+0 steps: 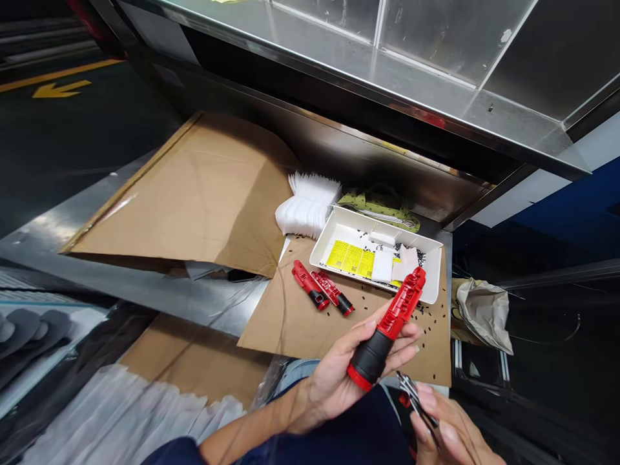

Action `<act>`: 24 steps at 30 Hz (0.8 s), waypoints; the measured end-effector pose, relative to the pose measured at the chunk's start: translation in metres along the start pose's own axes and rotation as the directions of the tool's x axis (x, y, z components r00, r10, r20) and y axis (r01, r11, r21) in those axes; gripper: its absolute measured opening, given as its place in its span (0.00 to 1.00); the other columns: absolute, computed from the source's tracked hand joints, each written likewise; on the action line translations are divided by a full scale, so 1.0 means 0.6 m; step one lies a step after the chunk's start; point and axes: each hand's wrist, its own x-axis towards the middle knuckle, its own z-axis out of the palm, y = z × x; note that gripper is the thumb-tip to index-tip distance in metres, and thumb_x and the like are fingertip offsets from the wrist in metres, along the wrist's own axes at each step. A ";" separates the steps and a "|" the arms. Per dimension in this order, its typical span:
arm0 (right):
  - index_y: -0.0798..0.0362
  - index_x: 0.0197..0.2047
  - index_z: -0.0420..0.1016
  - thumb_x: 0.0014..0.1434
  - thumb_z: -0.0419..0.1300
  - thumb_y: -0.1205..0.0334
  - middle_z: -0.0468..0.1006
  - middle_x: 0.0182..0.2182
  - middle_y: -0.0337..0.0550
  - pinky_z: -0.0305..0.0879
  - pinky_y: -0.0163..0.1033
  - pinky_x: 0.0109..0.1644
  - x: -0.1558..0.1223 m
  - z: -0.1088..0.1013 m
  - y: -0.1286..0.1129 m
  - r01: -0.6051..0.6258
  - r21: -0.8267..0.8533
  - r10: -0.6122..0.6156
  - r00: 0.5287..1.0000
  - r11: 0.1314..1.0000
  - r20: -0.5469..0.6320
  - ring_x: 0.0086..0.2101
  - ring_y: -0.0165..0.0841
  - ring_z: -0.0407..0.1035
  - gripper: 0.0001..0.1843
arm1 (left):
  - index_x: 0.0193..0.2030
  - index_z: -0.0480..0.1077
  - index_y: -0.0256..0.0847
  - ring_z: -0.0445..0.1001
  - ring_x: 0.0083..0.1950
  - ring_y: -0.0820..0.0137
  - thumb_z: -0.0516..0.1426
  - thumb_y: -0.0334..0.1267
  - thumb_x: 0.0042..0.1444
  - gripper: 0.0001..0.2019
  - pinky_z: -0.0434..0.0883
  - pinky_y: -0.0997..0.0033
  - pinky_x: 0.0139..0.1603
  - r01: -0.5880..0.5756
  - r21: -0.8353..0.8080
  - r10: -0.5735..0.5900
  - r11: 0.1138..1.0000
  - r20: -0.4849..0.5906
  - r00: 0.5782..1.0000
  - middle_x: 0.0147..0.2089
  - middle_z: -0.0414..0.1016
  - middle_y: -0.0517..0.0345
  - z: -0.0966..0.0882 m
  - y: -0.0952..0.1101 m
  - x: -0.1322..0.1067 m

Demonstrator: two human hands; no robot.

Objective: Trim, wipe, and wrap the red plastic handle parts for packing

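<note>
My left hand [334, 374] is wrapped round a red and black tool housing [387, 329], which is tilted with its red ribbed end up and its black collar low. Close to the collar, my right hand [450, 426] pinches silver tweezers [416, 400]; their tips point up toward the housing without clearly touching it. Something small and red shows by the tips, too blurred to name. Two more red and black housings, a left one [310, 285] and a right one [334, 292], lie side by side on the cardboard sheet [276, 323].
Beyond the housings, a white tray [438, 278] holds yellow labels [351, 258], small black pieces and white pads. Black pieces are scattered on the cardboard. Nearby are a white stack of sheets [310, 203], a green bag [378, 210], a large cardboard piece [203, 194] and an overhead metal shelf [339, 61].
</note>
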 end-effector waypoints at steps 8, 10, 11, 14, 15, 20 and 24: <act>0.58 0.42 0.74 0.52 0.68 0.76 0.84 0.32 0.42 0.80 0.33 0.33 0.016 0.026 -0.007 0.010 -0.034 -0.011 0.999 0.999 -0.030 0.30 0.36 0.81 0.14 | 0.65 0.66 0.34 0.74 0.59 0.60 0.56 0.38 0.63 0.24 0.57 0.55 0.70 0.000 0.004 0.000 1.000 0.013 1.000 0.52 0.79 0.42 0.002 0.002 -0.001; 0.57 0.42 0.74 0.53 0.67 0.76 0.84 0.32 0.43 0.81 0.35 0.33 0.018 0.028 -0.011 0.010 -0.030 -0.012 0.999 0.999 -0.035 0.31 0.36 0.81 0.13 | 0.66 0.64 0.34 0.74 0.59 0.60 0.56 0.38 0.63 0.25 0.57 0.55 0.69 -0.003 0.020 0.002 1.000 0.008 1.000 0.53 0.79 0.42 0.001 0.001 -0.003; 0.57 0.42 0.74 0.53 0.67 0.77 0.84 0.32 0.43 0.81 0.36 0.34 0.018 0.029 -0.013 0.010 -0.028 -0.012 0.999 1.000 -0.040 0.31 0.37 0.81 0.14 | 0.66 0.64 0.34 0.74 0.60 0.60 0.56 0.38 0.63 0.25 0.58 0.55 0.69 -0.005 0.030 0.005 1.000 0.001 1.000 0.53 0.79 0.42 0.001 0.001 -0.003; 0.57 0.44 0.74 0.53 0.67 0.77 0.84 0.33 0.44 0.81 0.36 0.34 0.014 0.028 -0.014 -0.015 -0.026 0.015 1.000 1.000 -0.006 0.33 0.38 0.81 0.15 | 0.64 0.66 0.34 0.73 0.60 0.60 0.57 0.36 0.62 0.23 0.61 0.56 0.67 -0.018 0.055 0.019 0.998 -0.020 1.000 0.54 0.79 0.41 0.002 0.001 -0.006; 0.56 0.44 0.74 0.53 0.67 0.77 0.84 0.34 0.44 0.81 0.37 0.34 0.012 0.027 -0.013 -0.021 -0.021 0.021 1.000 1.000 0.007 0.33 0.38 0.81 0.16 | 0.64 0.67 0.35 0.73 0.60 0.60 0.57 0.36 0.62 0.23 0.62 0.56 0.67 -0.020 0.059 0.022 0.998 -0.021 1.000 0.54 0.79 0.41 0.004 0.001 -0.006; 0.55 0.45 0.73 0.55 0.66 0.76 0.84 0.33 0.43 0.81 0.37 0.33 0.010 0.025 -0.011 -0.015 -0.031 0.016 1.000 0.999 0.009 0.32 0.38 0.81 0.15 | 0.65 0.66 0.36 0.75 0.58 0.60 0.58 0.37 0.61 0.25 0.65 0.59 0.64 -0.019 0.087 0.021 0.996 -0.023 1.000 0.53 0.79 0.41 0.009 0.002 -0.005; 0.57 0.44 0.74 0.55 0.66 0.77 0.84 0.33 0.43 0.81 0.36 0.33 0.015 0.027 -0.013 0.008 -0.034 -0.008 1.000 0.999 0.007 0.33 0.37 0.81 0.14 | 0.62 0.70 0.38 0.76 0.58 0.61 0.59 0.37 0.61 0.22 0.66 0.61 0.63 -0.012 0.087 0.013 0.996 -0.010 1.000 0.53 0.80 0.43 0.008 0.001 -0.004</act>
